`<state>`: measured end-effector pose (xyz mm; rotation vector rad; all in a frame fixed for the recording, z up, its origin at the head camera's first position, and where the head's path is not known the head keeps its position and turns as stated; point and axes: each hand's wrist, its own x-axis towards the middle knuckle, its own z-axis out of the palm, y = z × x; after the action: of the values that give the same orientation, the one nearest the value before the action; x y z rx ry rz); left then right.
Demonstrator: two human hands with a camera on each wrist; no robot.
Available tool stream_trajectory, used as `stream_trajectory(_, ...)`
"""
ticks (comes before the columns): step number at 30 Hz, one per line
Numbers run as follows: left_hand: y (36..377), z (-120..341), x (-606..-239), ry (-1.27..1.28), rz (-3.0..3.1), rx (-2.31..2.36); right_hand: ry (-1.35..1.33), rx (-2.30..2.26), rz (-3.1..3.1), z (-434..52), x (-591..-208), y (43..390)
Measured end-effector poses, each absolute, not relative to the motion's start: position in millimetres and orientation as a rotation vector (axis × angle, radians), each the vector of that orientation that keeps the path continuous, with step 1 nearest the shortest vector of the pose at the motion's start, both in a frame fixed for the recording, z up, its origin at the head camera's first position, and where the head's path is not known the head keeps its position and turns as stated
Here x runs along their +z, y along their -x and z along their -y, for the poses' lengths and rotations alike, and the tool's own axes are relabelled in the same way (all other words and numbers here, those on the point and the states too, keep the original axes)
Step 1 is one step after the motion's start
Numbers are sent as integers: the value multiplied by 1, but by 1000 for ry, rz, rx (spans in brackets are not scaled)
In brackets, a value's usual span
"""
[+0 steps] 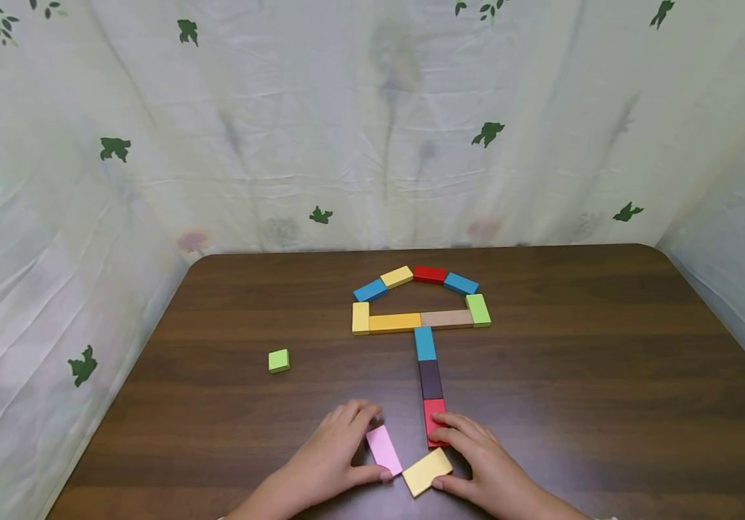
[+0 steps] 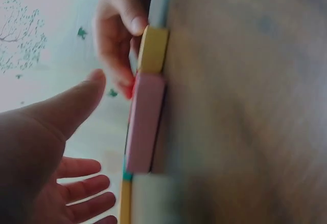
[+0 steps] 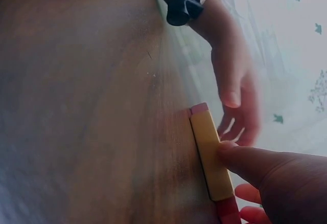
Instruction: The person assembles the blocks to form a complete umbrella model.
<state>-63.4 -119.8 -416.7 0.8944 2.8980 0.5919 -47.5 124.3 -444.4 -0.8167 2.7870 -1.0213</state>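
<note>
A pink block point(image 1: 384, 450) lies slanted on the table, its lower corner close to a pale yellow block point(image 1: 427, 472). My left hand point(image 1: 336, 451) is spread around the pink block; in the left wrist view a gap shows between its thumb point(image 2: 84, 98) and the pink block point(image 2: 145, 124). The right hand point(image 1: 485, 462) has its thumb against the near side of the pale yellow block point(image 3: 210, 155) and its fingertips on the red block point(image 1: 434, 422). Above the red block, a dark purple block point(image 1: 431, 379) and a blue block point(image 1: 425, 344) continue the line.
Beyond the line, several coloured blocks form a closed dome outline, with an orange block point(image 1: 394, 323) and a tan block point(image 1: 446, 318) as its base. A small green block point(image 1: 278, 360) lies apart at left. Patterned curtains point(image 1: 372, 144) surround the brown table point(image 1: 574, 375).
</note>
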Motion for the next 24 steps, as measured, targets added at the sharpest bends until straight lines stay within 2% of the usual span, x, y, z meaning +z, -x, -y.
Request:
stream_trajectory(13,101,172,-403,-758,-3278,773,827,-1024,-2803,-125,-444,48)
stream_trajectory(24,121,209,-415,-604,-3341,845,843,-1034,-2823,-125,-443,47)
